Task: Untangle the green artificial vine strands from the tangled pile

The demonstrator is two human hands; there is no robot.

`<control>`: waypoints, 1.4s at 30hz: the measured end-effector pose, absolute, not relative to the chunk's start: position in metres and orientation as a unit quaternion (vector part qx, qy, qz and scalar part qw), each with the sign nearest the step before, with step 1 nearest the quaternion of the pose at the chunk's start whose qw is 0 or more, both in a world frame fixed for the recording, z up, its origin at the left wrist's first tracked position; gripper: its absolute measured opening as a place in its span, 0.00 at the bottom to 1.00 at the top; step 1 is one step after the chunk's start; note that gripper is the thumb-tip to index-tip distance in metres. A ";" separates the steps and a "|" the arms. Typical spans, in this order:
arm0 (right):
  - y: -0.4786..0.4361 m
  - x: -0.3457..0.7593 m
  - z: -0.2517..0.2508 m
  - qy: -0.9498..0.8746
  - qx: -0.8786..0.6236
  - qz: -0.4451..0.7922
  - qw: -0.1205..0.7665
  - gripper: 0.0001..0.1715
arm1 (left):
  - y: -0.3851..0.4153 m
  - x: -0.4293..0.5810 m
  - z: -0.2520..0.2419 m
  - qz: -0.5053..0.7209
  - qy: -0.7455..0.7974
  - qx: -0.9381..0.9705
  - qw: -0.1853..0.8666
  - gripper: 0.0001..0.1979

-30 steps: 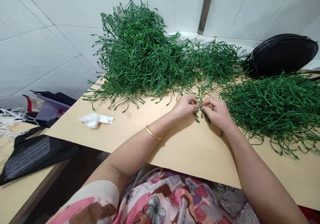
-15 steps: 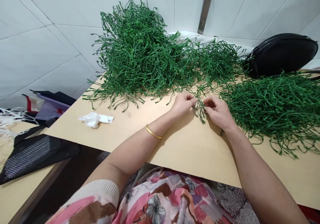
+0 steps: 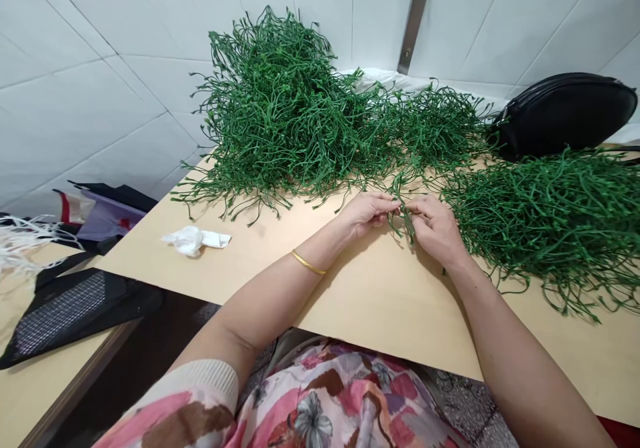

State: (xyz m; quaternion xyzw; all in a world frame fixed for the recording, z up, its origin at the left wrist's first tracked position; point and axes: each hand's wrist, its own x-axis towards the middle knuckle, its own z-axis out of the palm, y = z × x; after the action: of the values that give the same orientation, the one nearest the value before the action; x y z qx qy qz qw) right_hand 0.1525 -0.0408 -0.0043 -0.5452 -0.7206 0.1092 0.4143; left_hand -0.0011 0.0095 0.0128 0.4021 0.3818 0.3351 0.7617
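Together, both hands, left hand and right hand, pinched on one green sprig; no legible writing.

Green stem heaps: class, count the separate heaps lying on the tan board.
2. A tall heap rises at the back left against the wall; a flatter heap spreads at the right below the black bag. Their strands mingle mid-table, so the split is rough.

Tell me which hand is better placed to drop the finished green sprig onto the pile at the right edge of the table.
Right. The right hand pinches the green sprig and sits beside the right-side pile. The left hand also pinches it but lies farther off.
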 end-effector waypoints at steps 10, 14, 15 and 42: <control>-0.044 0.150 0.007 -0.610 -0.554 0.327 0.462 0.12 | 0.005 -0.002 0.016 0.353 0.384 0.579 0.627 0.09; -0.043 0.151 0.007 -0.525 -0.560 0.396 0.505 0.13 | 0.008 -0.005 0.014 0.305 0.374 0.637 0.601 0.10; -0.043 0.152 0.007 -0.512 -0.558 0.410 0.508 0.14 | 0.010 -0.005 0.014 0.300 0.373 0.645 0.595 0.11; -0.053 0.143 0.004 -0.745 -0.596 -0.114 0.277 0.12 | 0.002 -0.008 0.025 0.496 0.441 0.624 0.412 0.11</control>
State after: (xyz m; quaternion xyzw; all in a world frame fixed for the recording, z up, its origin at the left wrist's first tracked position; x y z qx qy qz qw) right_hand 0.1430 -0.0528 0.0040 -0.5960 -0.7449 -0.1139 0.2774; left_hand -0.0081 0.0015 0.0251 0.6242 0.4411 0.4957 0.4124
